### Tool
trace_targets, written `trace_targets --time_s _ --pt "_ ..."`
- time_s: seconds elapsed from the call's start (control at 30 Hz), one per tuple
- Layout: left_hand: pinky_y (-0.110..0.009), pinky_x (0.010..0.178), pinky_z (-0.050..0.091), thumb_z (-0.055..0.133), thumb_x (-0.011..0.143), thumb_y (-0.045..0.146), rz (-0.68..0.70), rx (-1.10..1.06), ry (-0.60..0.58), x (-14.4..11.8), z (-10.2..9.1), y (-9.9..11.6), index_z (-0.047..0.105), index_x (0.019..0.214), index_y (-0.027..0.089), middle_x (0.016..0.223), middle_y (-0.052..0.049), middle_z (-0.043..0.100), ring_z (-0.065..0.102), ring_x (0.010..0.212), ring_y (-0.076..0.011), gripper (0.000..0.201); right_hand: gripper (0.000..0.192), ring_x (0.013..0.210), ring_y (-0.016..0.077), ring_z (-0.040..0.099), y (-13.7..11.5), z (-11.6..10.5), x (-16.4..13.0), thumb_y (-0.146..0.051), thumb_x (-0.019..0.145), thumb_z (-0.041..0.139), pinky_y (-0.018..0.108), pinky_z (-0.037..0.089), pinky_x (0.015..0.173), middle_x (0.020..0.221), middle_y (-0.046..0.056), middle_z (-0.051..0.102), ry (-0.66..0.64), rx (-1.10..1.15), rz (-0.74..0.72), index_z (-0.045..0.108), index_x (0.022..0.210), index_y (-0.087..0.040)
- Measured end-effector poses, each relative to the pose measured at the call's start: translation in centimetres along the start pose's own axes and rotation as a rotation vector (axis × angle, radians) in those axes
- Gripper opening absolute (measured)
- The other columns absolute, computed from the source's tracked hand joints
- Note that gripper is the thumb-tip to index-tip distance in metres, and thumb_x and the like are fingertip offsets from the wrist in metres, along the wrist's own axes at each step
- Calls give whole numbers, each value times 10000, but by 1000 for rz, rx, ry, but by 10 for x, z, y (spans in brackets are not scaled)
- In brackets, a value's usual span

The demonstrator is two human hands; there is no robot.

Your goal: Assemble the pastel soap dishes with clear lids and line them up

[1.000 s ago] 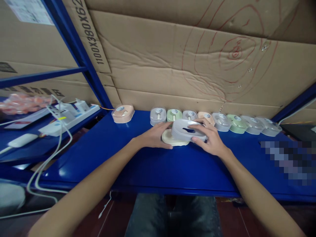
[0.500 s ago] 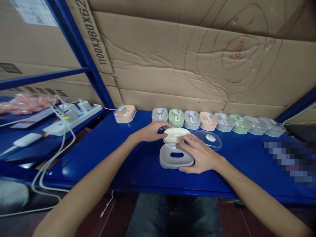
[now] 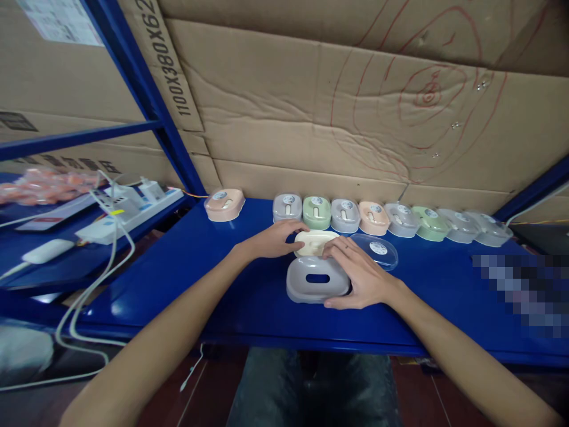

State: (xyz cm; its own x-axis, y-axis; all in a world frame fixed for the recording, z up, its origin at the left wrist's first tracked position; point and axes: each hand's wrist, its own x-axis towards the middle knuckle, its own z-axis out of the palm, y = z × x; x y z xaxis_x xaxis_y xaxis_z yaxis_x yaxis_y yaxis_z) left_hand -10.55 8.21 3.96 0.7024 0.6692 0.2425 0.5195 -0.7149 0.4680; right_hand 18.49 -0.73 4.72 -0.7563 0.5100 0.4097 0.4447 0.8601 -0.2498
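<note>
Since half a second ago little has shifted: the right hand (image 3: 361,274) has slid a touch toward the far side, and the grey tray (image 3: 317,279) under it sits almost where it was. That hand lies loosely spread along the tray's right edge, thumb on the near side and fingers curved over the far rim, resting on it rather than clamping it. The tray sits flat on the blue shelf (image 3: 231,279), its slot facing up. The left hand (image 3: 274,239) is half open, fingertips touching the left end of the cream tray (image 3: 315,242), which lies just beyond the grey one and touches it. Just right of the cream tray lies a clear lid (image 3: 376,250), flat on the shelf. Along the far edge runs a row of closed soap boxes (image 3: 376,217) in grey, green and peach, with one peach box (image 3: 224,204) apart on the left. Farther left, a power strip (image 3: 133,210) with cables sits on a neighbouring shelf.
</note>
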Motion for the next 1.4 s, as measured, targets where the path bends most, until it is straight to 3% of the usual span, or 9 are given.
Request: trace_targets --time_s 0.23,0.5,0.73,0.97,1.2,1.4 --pt "-481 1124 529 728 968 495 6 -58 -65 -2 -9 4 636 1440 235 1441 -114 721 685 1279 -320 547 782 1192 367 620 1 -1 0 -717 783 876 552 515 1042 1285 137 650 3 35 20 559 1306 -230" --pt "-518 1243 442 768 950 545 13 -85 -102 -3 -8 2 583 1540 264 1583 -118 644 590 1465 -352 679 1001 1309 398 578 -1 8 -2 -747 770 873 624 505 1119 1416 164 593 -59 24 10 523 1556 -236" --pt "-529 1248 443 775 949 524 21 -68 -101 -3 -7 -2 584 1535 280 1584 -117 646 598 1463 -345 663 835 1238 365 598 -3 9 -1 -590 797 868 599 525 1096 1337 149 616 -30 35 -19 577 1492 -230" --pt "-569 1244 460 803 882 395 57 -106 -72 -1 -5 -5 614 1490 292 1553 -113 671 615 1452 -347 645 685 1271 370 618 4 -5 -3 -517 834 841 586 543 1089 1346 127 610 155 141 15 595 1429 -287" --pt "-642 1227 435 895 819 632 12 -73 -10 2 7 13 575 1536 258 1537 -154 650 580 1429 -442 870 604 1266 380 639 19 -8 -6 -516 867 821 600 540 1094 1352 145 602 449 46 112 632 1389 -277" --pt "-634 1237 420 890 839 625 40 -54 -48 1 4 22 515 1596 253 1583 -162 616 561 1457 -451 924 600 1308 378 624 29 -4 -7 -500 871 829 607 540 1115 1361 141 606 434 17 160 629 1390 -277"
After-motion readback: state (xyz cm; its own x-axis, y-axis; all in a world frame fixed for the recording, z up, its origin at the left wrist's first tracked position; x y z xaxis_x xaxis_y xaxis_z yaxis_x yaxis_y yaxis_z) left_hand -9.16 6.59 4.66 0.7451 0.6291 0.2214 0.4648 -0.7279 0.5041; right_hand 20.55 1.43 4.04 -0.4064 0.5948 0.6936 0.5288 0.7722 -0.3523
